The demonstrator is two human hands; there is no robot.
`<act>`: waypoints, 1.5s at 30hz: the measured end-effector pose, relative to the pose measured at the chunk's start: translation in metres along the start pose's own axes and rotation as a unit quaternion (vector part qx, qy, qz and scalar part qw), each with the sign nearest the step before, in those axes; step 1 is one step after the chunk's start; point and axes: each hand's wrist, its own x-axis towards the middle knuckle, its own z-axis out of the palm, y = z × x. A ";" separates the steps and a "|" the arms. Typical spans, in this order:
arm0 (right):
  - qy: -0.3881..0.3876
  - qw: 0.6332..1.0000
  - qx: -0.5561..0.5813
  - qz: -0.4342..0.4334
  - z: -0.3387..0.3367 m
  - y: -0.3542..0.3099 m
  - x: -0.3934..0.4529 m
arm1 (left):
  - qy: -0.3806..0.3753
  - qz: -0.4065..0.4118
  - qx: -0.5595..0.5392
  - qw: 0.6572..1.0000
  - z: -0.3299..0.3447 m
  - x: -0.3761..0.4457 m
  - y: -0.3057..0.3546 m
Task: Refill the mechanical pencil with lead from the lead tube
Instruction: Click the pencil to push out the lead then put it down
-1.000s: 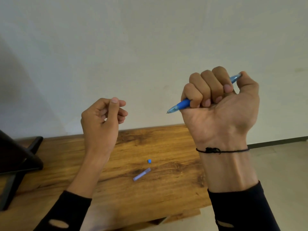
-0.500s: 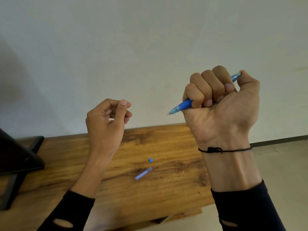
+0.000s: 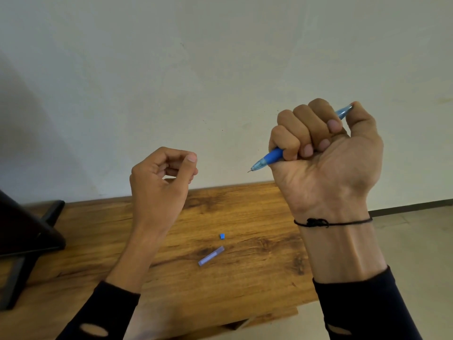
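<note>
My right hand (image 3: 326, 153) is raised above the table in a fist around the blue mechanical pencil (image 3: 268, 160). Its thumb presses on the pencil's back end, and the tip points down-left with a short bit of lead showing. My left hand (image 3: 161, 177) hovers to the left of the pencil tip, fingers curled in and thumb near the fingertips; I see nothing in it. The pale lilac lead tube (image 3: 211, 255) lies on the wooden table (image 3: 245, 285) between my forearms. A small blue cap (image 3: 222, 236) sits just beyond it.
A black stand (image 3: 27, 231) occupies the table's left end. A plain wall rises behind the table. The table's right edge drops to a beige floor (image 3: 416, 241).
My left hand has drifted right toward the pencil tip and its fingers have loosened slightly. My right hand has sunk a little, still gripping the pencil.
</note>
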 end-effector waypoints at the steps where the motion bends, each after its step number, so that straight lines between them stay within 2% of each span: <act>1: -0.001 1.000 -0.008 0.003 -0.001 0.000 0.001 | -0.011 0.002 -0.004 1.000 0.000 -0.001 0.000; 6: 0.014 0.998 -0.053 -0.001 -0.016 0.006 0.010 | -0.101 0.001 -0.055 0.993 0.002 -0.004 0.001; 11: 0.057 0.984 -0.166 0.030 -0.047 0.027 0.026 | -0.220 -0.053 -0.139 0.964 0.010 -0.014 0.001; 16: 0.095 0.959 -0.265 0.030 -0.079 0.050 0.031 | -0.237 -0.098 -0.104 0.961 0.023 -0.019 -0.008; 19: 0.090 0.944 -0.315 0.032 -0.091 0.054 0.032 | -0.240 -0.143 -0.100 0.955 0.024 -0.018 -0.017; 21: 0.081 0.899 -0.430 0.037 -0.100 0.056 0.033 | -0.221 -0.167 -0.097 0.956 0.025 -0.018 -0.024; 24: 0.086 0.776 -0.624 0.035 -0.118 0.061 0.035 | -0.188 -0.171 -0.038 0.966 0.029 -0.019 -0.041; 27: 0.096 0.703 -0.704 0.034 -0.136 0.065 0.036 | -0.219 -0.174 0.047 0.959 0.033 -0.022 -0.060; 30: 0.107 0.600 -0.792 0.035 -0.162 0.064 0.040 | -0.262 -0.150 0.173 0.938 0.033 -0.024 -0.079; 32: 0.119 0.518 -0.844 0.074 -0.182 0.065 0.042 | -0.289 -0.101 0.284 0.909 0.030 -0.027 -0.090; 34: 0.132 0.456 -0.872 0.117 -0.200 0.070 0.041 | -0.313 -0.076 0.368 0.873 0.027 -0.031 -0.099; 37: 0.136 0.424 -0.886 0.129 -0.218 0.080 0.040 | -0.342 -0.078 0.434 0.830 0.029 -0.035 -0.109; 45: 0.125 0.410 -0.892 0.143 -0.245 0.087 0.043 | -0.409 -0.070 0.509 0.754 0.043 -0.049 -0.119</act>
